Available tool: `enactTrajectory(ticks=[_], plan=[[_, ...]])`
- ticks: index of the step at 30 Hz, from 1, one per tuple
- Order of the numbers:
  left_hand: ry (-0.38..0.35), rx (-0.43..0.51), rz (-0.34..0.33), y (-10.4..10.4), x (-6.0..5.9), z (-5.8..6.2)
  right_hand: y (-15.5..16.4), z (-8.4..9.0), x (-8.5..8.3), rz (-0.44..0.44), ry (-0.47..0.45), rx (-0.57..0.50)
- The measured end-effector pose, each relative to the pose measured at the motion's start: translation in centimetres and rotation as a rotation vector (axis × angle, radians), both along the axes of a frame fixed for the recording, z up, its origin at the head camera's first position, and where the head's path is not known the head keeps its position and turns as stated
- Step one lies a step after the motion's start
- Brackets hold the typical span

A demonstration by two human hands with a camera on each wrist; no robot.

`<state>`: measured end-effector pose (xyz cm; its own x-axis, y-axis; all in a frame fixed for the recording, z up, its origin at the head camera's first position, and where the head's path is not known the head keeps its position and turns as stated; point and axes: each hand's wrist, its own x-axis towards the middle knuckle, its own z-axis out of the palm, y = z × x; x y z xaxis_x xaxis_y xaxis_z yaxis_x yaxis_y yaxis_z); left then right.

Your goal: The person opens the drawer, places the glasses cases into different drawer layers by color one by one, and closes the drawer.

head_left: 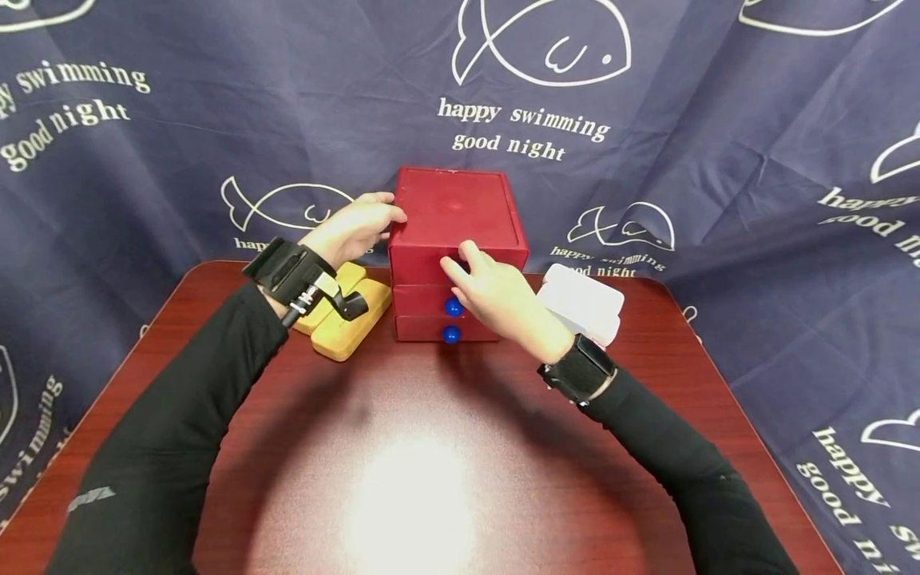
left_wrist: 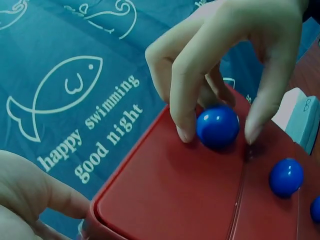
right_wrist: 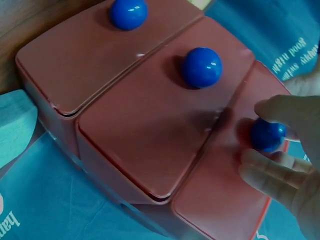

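A red three-drawer box with blue knobs stands at the back of the table. My left hand rests at its upper left edge, thumb on the top and fingers along the side. In the left wrist view part of that hand shows beside the box corner. My right hand is at the top drawer's front. Its thumb and bent fingers stand on either side of the top blue knob, with a narrow gap between thumb and knob. The middle knob and bottom knob are untouched.
Yellow blocks lie left of the box, under my left wrist. White blocks sit to its right, behind my right wrist. A dark blue curtain with fish prints hangs behind the reddish-brown table.
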<state>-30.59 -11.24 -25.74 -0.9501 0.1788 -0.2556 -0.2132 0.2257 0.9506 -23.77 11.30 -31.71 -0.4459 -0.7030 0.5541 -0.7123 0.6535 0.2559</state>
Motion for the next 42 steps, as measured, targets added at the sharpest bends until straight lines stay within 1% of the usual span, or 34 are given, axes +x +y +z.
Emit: enactTrajectory(ticks=[4,7,12,17,21,30,35,42], plan=[[0.009,-0.060,-0.013,-0.1,-0.8,-0.4,-0.4,-0.4,-0.5,0.030,0.066,0.038],[0.023,-0.083,-0.042,-0.2,-1.1,-0.7,-0.4,-0.7,-0.6,0.036,0.102,0.083],[0.054,-0.074,-0.109,-0.5,-1.4,-1.0,-0.5,-0.9,-0.8,0.035,0.152,0.131],[0.077,-0.059,-0.143,-0.7,-1.5,-1.3,-0.9,-1.0,-0.9,0.029,0.181,0.128],[0.080,-0.047,-0.151,-0.7,-1.6,-1.3,-1.3,-0.8,-0.9,0.026,0.181,0.116],[0.084,-0.038,-0.147,-1.0,-1.7,-1.4,-1.7,-0.6,-0.9,0.016,0.150,0.126],[0.084,-0.042,-0.147,-1.1,-1.8,-1.4,-1.7,-0.4,-0.2,0.031,0.132,0.122],[0.089,-0.093,-0.126,-1.5,-2.0,-1.1,-1.6,-0.2,1.0,0.066,0.153,0.117]])
